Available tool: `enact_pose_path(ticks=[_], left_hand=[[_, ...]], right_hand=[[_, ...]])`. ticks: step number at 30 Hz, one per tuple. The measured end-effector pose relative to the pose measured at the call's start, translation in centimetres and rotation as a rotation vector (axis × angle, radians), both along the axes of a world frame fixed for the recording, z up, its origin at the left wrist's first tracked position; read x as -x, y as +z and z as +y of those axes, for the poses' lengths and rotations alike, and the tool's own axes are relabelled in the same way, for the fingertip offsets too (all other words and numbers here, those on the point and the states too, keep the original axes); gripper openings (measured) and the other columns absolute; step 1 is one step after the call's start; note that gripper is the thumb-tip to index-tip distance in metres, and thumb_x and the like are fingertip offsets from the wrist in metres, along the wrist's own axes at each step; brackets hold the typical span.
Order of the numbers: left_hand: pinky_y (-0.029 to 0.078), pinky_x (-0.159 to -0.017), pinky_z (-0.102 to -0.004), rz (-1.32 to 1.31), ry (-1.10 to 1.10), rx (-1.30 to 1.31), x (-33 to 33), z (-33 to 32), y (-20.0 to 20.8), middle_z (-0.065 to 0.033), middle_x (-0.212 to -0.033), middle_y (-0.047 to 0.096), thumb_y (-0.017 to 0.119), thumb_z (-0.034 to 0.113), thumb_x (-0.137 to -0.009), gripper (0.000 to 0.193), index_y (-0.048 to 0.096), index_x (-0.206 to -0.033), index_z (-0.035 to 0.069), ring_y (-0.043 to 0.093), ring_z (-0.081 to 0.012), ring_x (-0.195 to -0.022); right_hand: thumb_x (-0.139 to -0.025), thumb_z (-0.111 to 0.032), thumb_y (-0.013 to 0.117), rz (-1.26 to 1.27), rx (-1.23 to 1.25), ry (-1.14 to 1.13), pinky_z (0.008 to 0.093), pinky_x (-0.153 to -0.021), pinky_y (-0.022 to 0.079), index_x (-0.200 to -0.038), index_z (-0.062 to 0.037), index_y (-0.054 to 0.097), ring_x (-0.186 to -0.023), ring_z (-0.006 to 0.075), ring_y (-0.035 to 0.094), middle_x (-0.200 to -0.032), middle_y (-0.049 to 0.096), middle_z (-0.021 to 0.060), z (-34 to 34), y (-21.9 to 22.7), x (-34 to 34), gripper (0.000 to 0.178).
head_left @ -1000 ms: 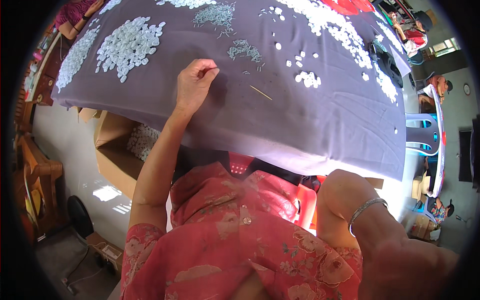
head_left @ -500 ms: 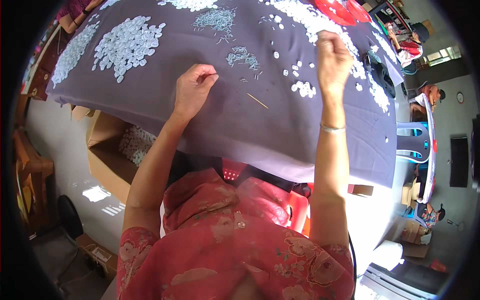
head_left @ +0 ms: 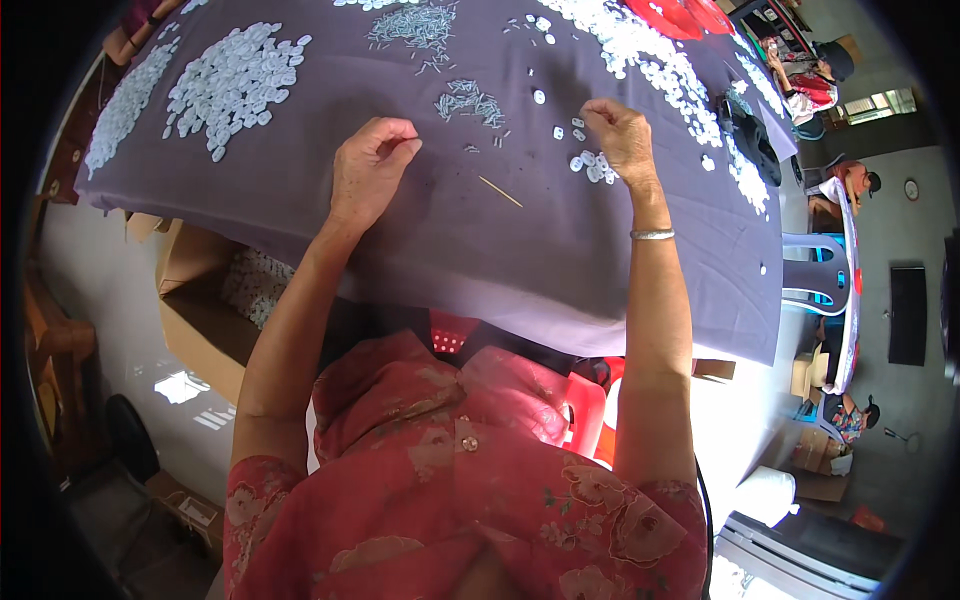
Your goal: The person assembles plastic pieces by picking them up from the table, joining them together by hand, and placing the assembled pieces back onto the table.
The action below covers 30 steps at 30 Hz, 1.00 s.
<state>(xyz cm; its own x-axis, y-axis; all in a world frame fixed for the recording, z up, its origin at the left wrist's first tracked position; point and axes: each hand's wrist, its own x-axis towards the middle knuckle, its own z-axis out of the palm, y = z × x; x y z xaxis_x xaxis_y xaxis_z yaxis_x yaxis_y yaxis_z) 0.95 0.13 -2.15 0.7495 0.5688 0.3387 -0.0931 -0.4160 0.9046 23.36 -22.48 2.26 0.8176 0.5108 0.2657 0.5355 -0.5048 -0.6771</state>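
My left hand (head_left: 375, 172) hovers over the grey-purple tablecloth (head_left: 430, 245) with thumb and index finger pinched together. Whatever sits between those fingertips is too small to make out. Farther right, my right hand (head_left: 622, 142), with a silver bangle at the wrist, is bent over a little group of white plastic pieces (head_left: 594, 168); its fingers are closed, and their tips are beside a few loose pieces. Between the hands lie a thin wooden stick (head_left: 500, 191) and a small heap of metal pins (head_left: 470, 103).
A bigger pin heap (head_left: 415, 27) lies farther back. White pieces form a large pile (head_left: 235, 85) at left and a long spread (head_left: 650, 62) at right, near red bowls (head_left: 665, 18). Below the table's left edge stands a cardboard box (head_left: 195, 335) holding more pieces. Other people sit around.
My right hand has come down and left, from above the long white spread to the small group of pieces. My left hand keeps its pinch. The whole view has shifted slightly.
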Motion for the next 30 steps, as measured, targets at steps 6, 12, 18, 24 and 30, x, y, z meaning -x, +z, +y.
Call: enact_pose_path(ticks=[6, 12, 18, 24, 30], left_hand=[[0.047, -0.065, -0.0240, -0.002, 0.000, -0.005, 0.0, 0.0, -0.1, -0.0011, -0.080, 0.063, 0.067, 0.005, -0.080, 0.009, 0.064, -0.089, 0.004, 0.059, -0.0093, -0.069], [0.047, -0.064, -0.0233, -0.003, -0.002, 0.004, 0.0, -0.1, 0.0, -0.0007, -0.079, 0.062, 0.067, 0.004, -0.080, 0.009, 0.064, -0.088, 0.004, 0.057, -0.0088, -0.068], [0.045, -0.061, -0.0217, -0.071, -0.007, 0.028, -0.2, -0.2, -0.4, 0.0005, -0.075, 0.060, 0.067, 0.003, -0.080, 0.008, 0.064, -0.087, 0.004, 0.055, -0.0060, -0.066], [0.043, -0.061, -0.0202, -0.136, -0.028, 0.055, 0.2, -0.3, 0.1, 0.0008, -0.084, 0.061, 0.069, 0.002, -0.080, 0.016, 0.064, -0.095, 0.005, 0.053, -0.0041, -0.071], [0.048, -0.077, -0.0215, -0.146, -0.285, 0.239, 0.1, -0.9, 0.1, -0.0023, -0.098, 0.060, 0.063, 0.001, -0.086, 0.035, 0.054, -0.119, 0.004, 0.057, -0.0062, -0.087]], right_hand=[[-0.080, -0.016, 0.066, 0.001, 0.115, 0.070, 0.0261, -0.067, 0.049, -0.092, -0.0052, 0.070, -0.070, 0.0104, 0.060, -0.076, 0.067, 0.0038, 1.7, 0.6, 0.3, 0.016], [-0.074, -0.014, 0.072, -0.044, 0.330, 0.128, 0.0280, -0.066, 0.049, -0.089, -0.0041, 0.068, -0.070, 0.0143, 0.061, -0.073, 0.065, 0.0061, 1.7, 0.4, 1.3, 0.019], [-0.074, -0.012, 0.073, 0.014, 0.338, 0.151, 0.0284, -0.061, 0.048, -0.080, -0.0013, 0.063, -0.062, 0.0127, 0.057, -0.068, 0.062, 0.0051, 2.5, 0.9, 3.2, 0.016], [-0.084, -0.003, 0.065, 0.171, -0.079, 0.397, 0.0218, -0.063, 0.044, -0.086, -0.0006, 0.062, -0.068, 0.0043, 0.051, -0.074, 0.060, -0.0030, 5.5, 0.2, 6.9, 0.004], [-0.082, -0.005, 0.068, 0.275, -0.302, 0.556, 0.0224, -0.065, 0.046, -0.091, -0.0026, 0.066, -0.069, 0.0055, 0.053, -0.078, 0.063, -0.0009, 8.1, -1.8, 9.4, 0.009]])
